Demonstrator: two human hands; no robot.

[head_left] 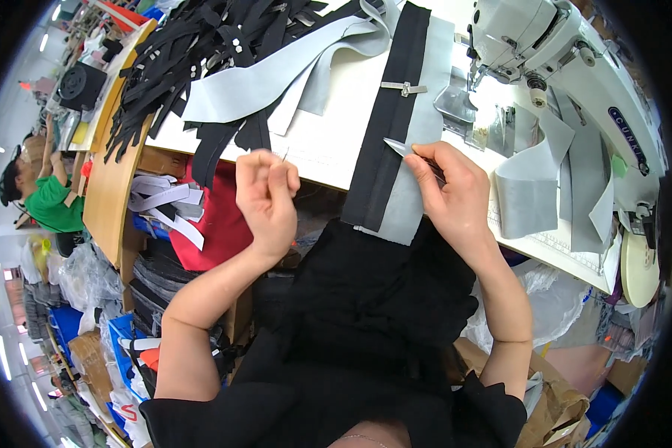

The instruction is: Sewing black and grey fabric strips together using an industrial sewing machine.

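Observation:
A long black zipper [387, 160] lies along a grey fabric strip [434, 75], its near end hanging over the table edge. A silver zipper slider [405, 89] sits across it farther up. My right hand [455, 190] is closed around small thread snips [400, 147], their pointed tip on the zipper's black tape. My left hand [267, 198] is raised left of the zipper, apart from it, fingers curled and thumb pressed in. Something thin and dark sticks up at its fingertips, too small to name.
A white sewing machine [567, 52] stands at the right, with grey fabric pieces [529, 187] beside it. Black zipper strips [201, 60] pile up at the far left under a loose grey strip [239, 86]. Red cloth [215, 224] hangs below the table; a person in green [56, 201] works farther left.

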